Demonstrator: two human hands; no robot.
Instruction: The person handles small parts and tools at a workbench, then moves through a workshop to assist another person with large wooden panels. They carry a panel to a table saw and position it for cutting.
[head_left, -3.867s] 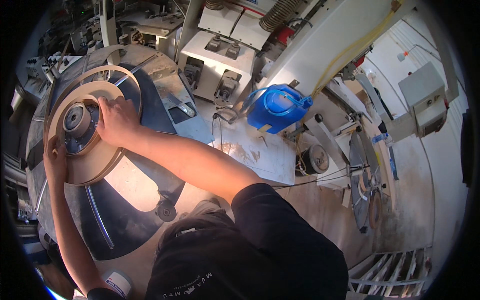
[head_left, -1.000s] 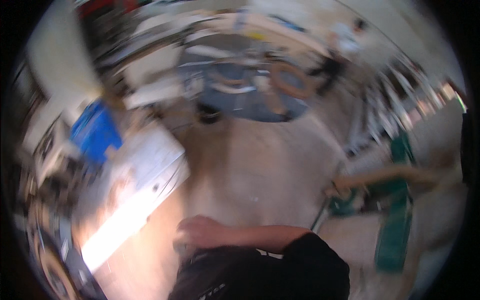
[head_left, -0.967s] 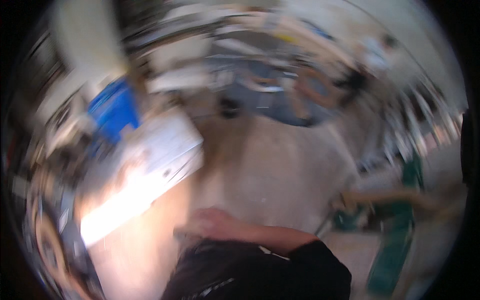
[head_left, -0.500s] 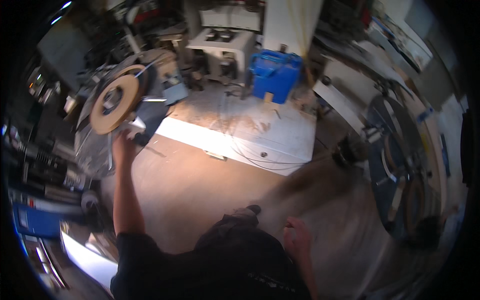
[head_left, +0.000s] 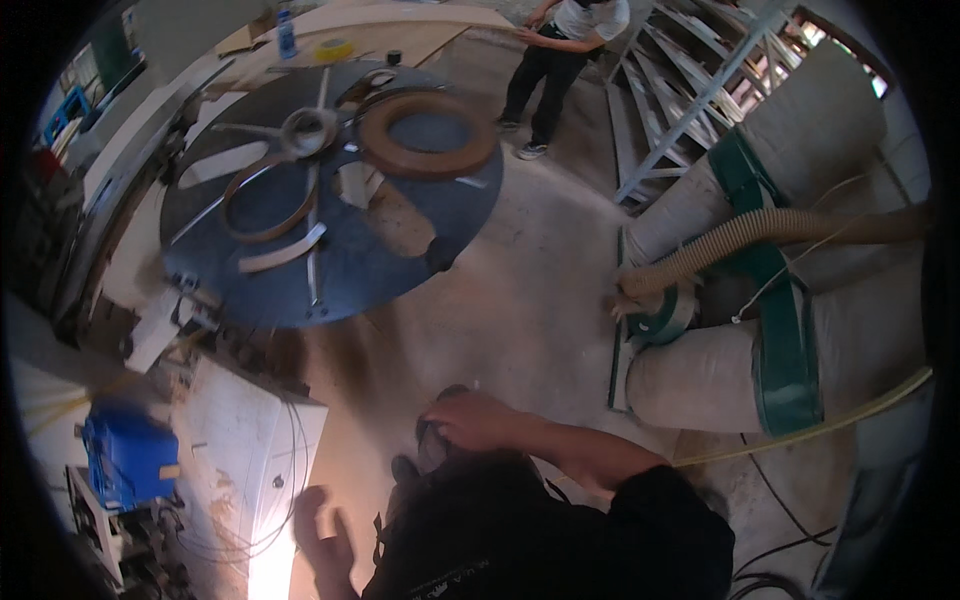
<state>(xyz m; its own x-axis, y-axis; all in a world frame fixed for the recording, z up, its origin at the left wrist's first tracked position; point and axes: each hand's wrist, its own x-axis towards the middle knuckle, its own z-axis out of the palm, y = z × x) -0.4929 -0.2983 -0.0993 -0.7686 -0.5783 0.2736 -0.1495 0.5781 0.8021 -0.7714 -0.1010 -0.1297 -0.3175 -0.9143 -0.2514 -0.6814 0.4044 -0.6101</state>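
Brown roll [head_left: 432, 164] sits right of centre on the dark round table [head_left: 385, 275] we've just swung round to, left hand [head_left: 325, 552] spread and empty, right hand [head_left: 478, 418] curled, contents unclear, so handling looks paused.

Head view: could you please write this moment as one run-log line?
left hand: open, by white cabinet; right hand: grip unclear; brown coil: flat on dark round table; co-worker: standing near table

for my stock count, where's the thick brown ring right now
In the head view, the thick brown ring lies at upper centre on the round dark table, right of its hub.
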